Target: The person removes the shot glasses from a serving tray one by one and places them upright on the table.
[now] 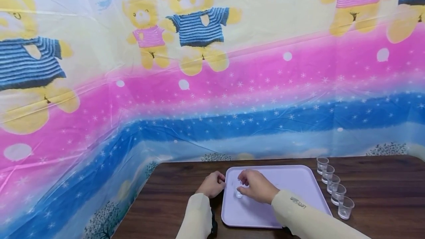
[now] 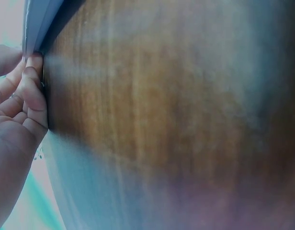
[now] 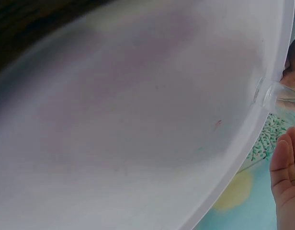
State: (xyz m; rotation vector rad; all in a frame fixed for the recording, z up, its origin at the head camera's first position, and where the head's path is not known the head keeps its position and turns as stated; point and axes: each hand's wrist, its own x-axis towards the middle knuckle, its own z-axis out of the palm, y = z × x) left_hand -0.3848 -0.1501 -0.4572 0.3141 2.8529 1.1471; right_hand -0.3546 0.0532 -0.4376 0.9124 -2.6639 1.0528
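Note:
A pale purple tray [image 1: 292, 180] lies on the dark wooden table. My left hand [image 1: 211, 184] grips the tray's left rim; in the left wrist view the thumb is on one side of the tray edge [image 2: 36, 28] and bent fingers [image 2: 35, 93] on the other. Over the tray's left part, my right hand [image 1: 259, 187] holds a small clear cup [image 1: 238, 193] between thumb and fingers. In the right wrist view this cup [image 3: 274, 98] has its base close to the tray surface by the rim, with fingers [image 3: 281, 158] right at its side.
Several more clear cups [image 1: 338, 193] stand in a slanting row on the table [image 1: 385, 191], to the right of the tray. Behind the table hangs a printed cloth [image 1: 252, 84] with bears and snowflakes.

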